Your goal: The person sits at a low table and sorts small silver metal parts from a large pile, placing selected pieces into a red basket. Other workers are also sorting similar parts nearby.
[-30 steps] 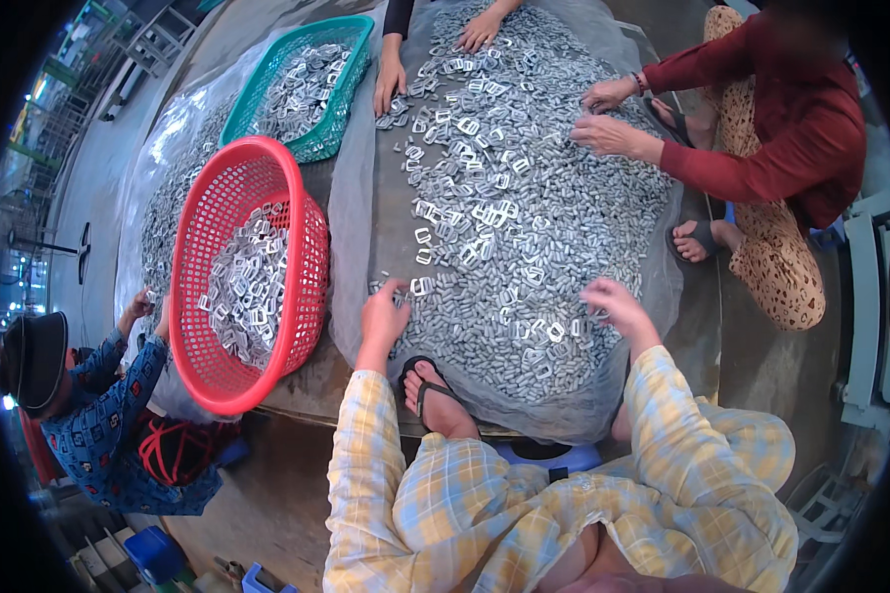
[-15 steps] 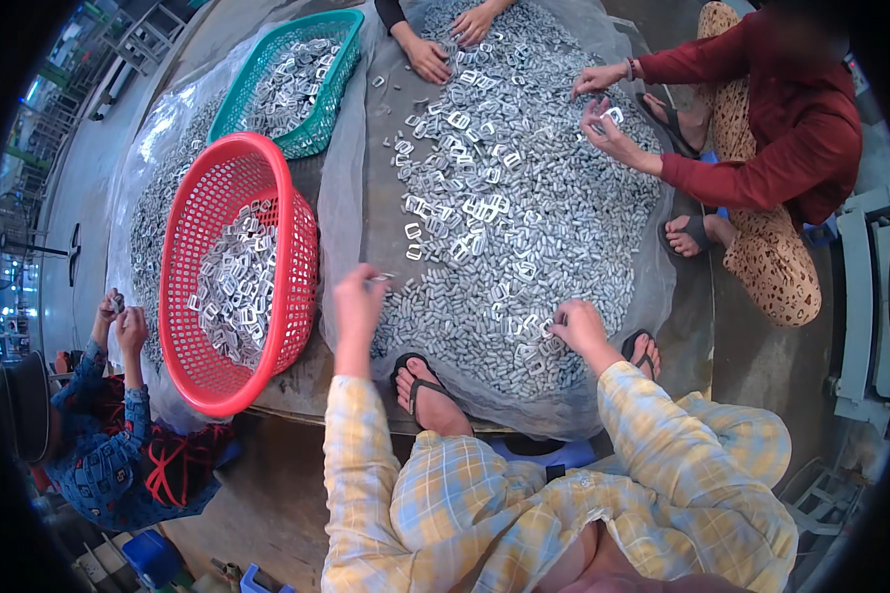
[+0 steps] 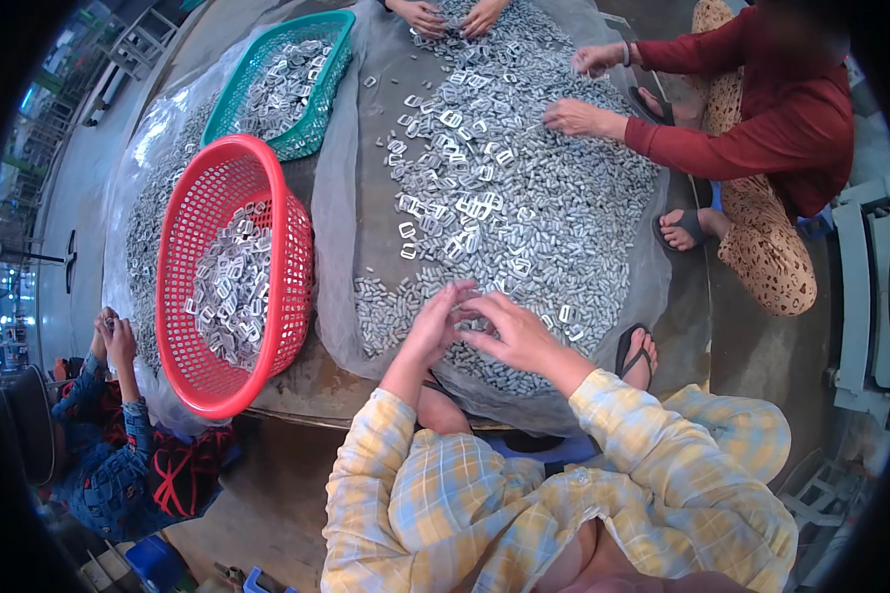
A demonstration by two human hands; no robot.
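Note:
My left hand (image 3: 433, 324) and my right hand (image 3: 514, 334) meet over the near part of a wide pile of small grey cylindrical metal pieces (image 3: 554, 237). The fingers of both are bent inward and their tips come together. Whatever lies between them is hidden by the fingers. Flat silvery metal buckles (image 3: 480, 206) with rectangular openings lie scattered on the pile, mostly along its middle and left side. A single buckle (image 3: 566, 314) rests just right of my right hand.
To my left stands a red plastic basket (image 3: 300, 267) holding many buckles, with a green basket (image 3: 338, 94) of buckles beyond it. Clear plastic sheeting (image 3: 338, 247) lies beneath the pile. A co-worker in a red top (image 3: 752, 128) sorts at right; other people's hands work at far and left.
My hands have moved inward from opposite sides and met above the pile. The right co-worker's nearer hand has come down to the pieces, and the far person's hands have shifted back.

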